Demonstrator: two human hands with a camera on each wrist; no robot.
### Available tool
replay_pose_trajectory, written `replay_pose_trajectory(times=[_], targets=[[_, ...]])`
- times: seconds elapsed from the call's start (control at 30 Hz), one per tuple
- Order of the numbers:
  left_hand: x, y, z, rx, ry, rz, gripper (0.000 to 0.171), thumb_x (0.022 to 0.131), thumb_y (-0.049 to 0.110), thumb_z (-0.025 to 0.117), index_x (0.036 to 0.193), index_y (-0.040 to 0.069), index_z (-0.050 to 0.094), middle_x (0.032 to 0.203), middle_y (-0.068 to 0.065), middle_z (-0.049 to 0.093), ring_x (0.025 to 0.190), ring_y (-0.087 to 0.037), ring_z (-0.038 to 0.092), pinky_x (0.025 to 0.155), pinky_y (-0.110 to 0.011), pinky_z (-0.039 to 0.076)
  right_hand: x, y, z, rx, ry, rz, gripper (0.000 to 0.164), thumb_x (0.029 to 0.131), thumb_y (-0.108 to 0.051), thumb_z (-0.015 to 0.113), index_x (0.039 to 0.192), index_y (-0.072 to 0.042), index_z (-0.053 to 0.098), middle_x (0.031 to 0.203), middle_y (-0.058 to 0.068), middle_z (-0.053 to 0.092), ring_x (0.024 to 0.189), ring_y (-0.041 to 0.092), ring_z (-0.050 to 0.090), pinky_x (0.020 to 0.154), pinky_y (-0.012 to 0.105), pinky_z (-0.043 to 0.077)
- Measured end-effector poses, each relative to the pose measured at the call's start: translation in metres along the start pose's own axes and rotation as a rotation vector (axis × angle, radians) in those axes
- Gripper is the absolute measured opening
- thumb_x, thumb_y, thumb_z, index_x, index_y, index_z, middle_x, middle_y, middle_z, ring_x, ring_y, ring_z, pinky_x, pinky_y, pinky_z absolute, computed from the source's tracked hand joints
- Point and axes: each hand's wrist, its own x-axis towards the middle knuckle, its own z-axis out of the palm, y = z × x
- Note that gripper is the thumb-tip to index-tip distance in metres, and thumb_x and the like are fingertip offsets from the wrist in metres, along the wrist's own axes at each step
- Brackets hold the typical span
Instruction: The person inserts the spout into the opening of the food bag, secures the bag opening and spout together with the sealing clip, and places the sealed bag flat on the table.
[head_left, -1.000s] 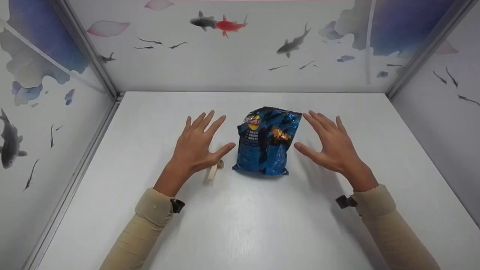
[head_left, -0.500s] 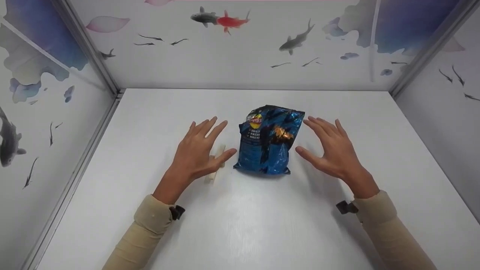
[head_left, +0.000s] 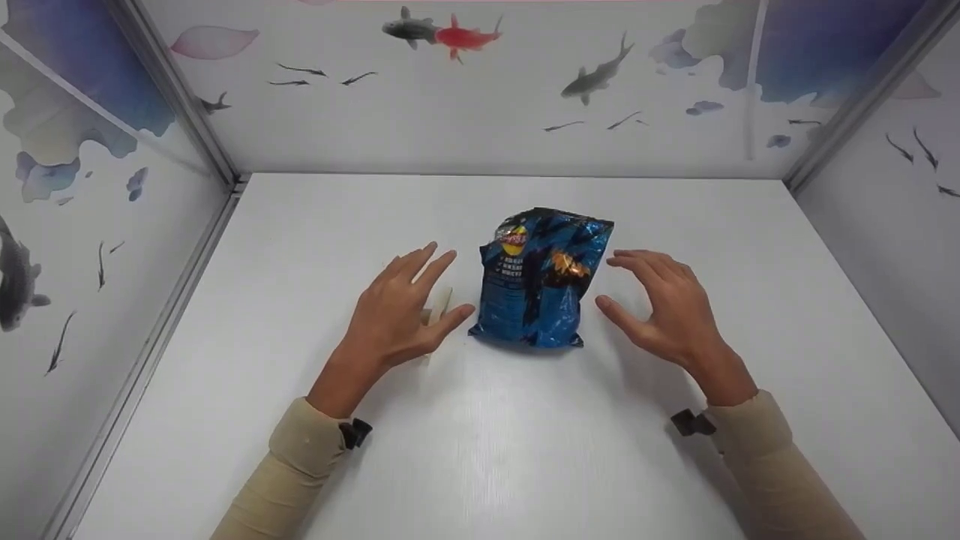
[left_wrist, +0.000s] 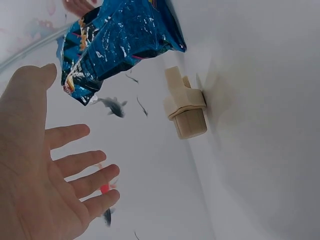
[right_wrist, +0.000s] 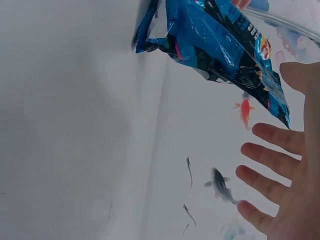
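fish-painted walls (head_left: pixel 465 139) rise behind and beside the white bench (head_left: pixel 487 450) i watch from afar; a blue-and-black snack bag (head_left: pixel 544 289) stands upright toward its far edge, roughly midway between its left and right edges; the left hand (head_left: pixel 394 319) and right hand (head_left: pixel 679 322) flank it closely, both free, fingers apart; i see a pale wooden piece (left_wrist: pixel 187 100) near the left thumb.

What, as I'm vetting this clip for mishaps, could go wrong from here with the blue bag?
The seemingly upright blue bag might topple if pushed from one side only: the left grip and right grip flank it, neither holding it.

Glossy and wrinkled, it may slip or crumple when squeezed.

The pale wooden object, partly hidden by the left grip in the head view, could get knocked.
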Motion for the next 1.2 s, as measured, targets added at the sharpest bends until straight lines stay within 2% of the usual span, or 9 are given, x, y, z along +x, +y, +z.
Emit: replay_pose_trajectory(times=[0.2, 0.47, 0.6, 0.77, 0.87, 1.03, 1.2], targets=[[-0.003, 0.0, 0.003, -0.01, -0.004, 0.005, 0.081, 0.1, 0.073, 0.058, 0.165, 0.025, 0.047, 0.171, -0.009, 0.047, 0.156, -0.032, 0.049, 0.125, -0.057, 0.044, -0.002, -0.006, -0.001, 0.009, 0.043, -0.041, 0.05, 0.093, -0.047, 0.079, 0.134, -0.019, 0.072, 0.138, 0.003, 0.073, 0.132, 0.027, 0.064, 0.106, 0.061, 0.056], [-0.006, -0.002, 0.01, -0.031, -0.063, -0.038, 0.071, 0.104, 0.065, 0.059, 0.161, 0.022, 0.054, 0.165, -0.01, 0.054, 0.149, -0.034, 0.056, 0.115, -0.058, 0.054, -0.003, -0.014, -0.002, 0.026, 0.078, -0.099, 0.046, 0.091, -0.044, 0.081, 0.129, -0.017, 0.075, 0.127, 0.002, 0.078, 0.12, 0.025, 0.07, 0.094, 0.055, 0.063], [-0.008, -0.006, 0.015, -0.074, -0.087, -0.065, 0.063, 0.105, 0.056, 0.063, 0.153, 0.015, 0.062, 0.154, -0.012, 0.064, 0.14, -0.033, 0.064, 0.109, -0.055, 0.059, -0.005, -0.02, 0.0, 0.032, 0.081, -0.13, 0.045, 0.091, -0.042, 0.081, 0.128, -0.017, 0.075, 0.123, 0.002, 0.079, 0.114, 0.024, 0.073, 0.087, 0.052, 0.065], [-0.009, -0.011, 0.022, -0.146, -0.155, -0.134, 0.057, 0.106, 0.049, 0.067, 0.147, 0.01, 0.065, 0.142, -0.014, 0.07, 0.13, -0.032, 0.069, 0.11, -0.052, 0.059, -0.007, -0.028, 0.004, 0.05, 0.093, -0.18, 0.042, 0.091, -0.039, 0.081, 0.125, -0.015, 0.076, 0.116, 0.003, 0.08, 0.102, 0.022, 0.075, 0.076, 0.046, 0.065], [-0.009, -0.015, 0.025, -0.186, -0.182, -0.168, 0.055, 0.104, 0.045, 0.071, 0.143, 0.007, 0.066, 0.126, -0.014, 0.074, 0.115, -0.029, 0.072, 0.103, -0.049, 0.061, -0.008, -0.032, 0.006, 0.062, 0.09, -0.209, 0.041, 0.091, -0.037, 0.081, 0.124, -0.014, 0.077, 0.114, 0.002, 0.081, 0.096, 0.02, 0.074, 0.071, 0.042, 0.064], [-0.007, -0.022, 0.029, -0.248, -0.209, -0.185, 0.049, 0.102, 0.037, 0.077, 0.135, 0.003, 0.07, 0.1, -0.009, 0.072, 0.094, -0.022, 0.065, 0.087, -0.044, 0.061, -0.008, -0.041, 0.01, 0.073, 0.064, -0.236, 0.039, 0.092, -0.038, 0.08, 0.123, -0.015, 0.076, 0.11, 0.002, 0.081, 0.091, 0.017, 0.073, 0.07, 0.037, 0.064], [-0.007, -0.025, 0.03, -0.292, -0.219, -0.181, 0.045, 0.101, 0.033, 0.079, 0.133, 0.002, 0.071, 0.098, -0.009, 0.072, 0.091, -0.021, 0.063, 0.083, -0.041, 0.059, -0.009, -0.047, 0.014, 0.077, 0.06, -0.27, 0.038, 0.091, -0.036, 0.081, 0.123, -0.016, 0.076, 0.106, 0.002, 0.081, 0.087, 0.016, 0.073, 0.067, 0.035, 0.062]])
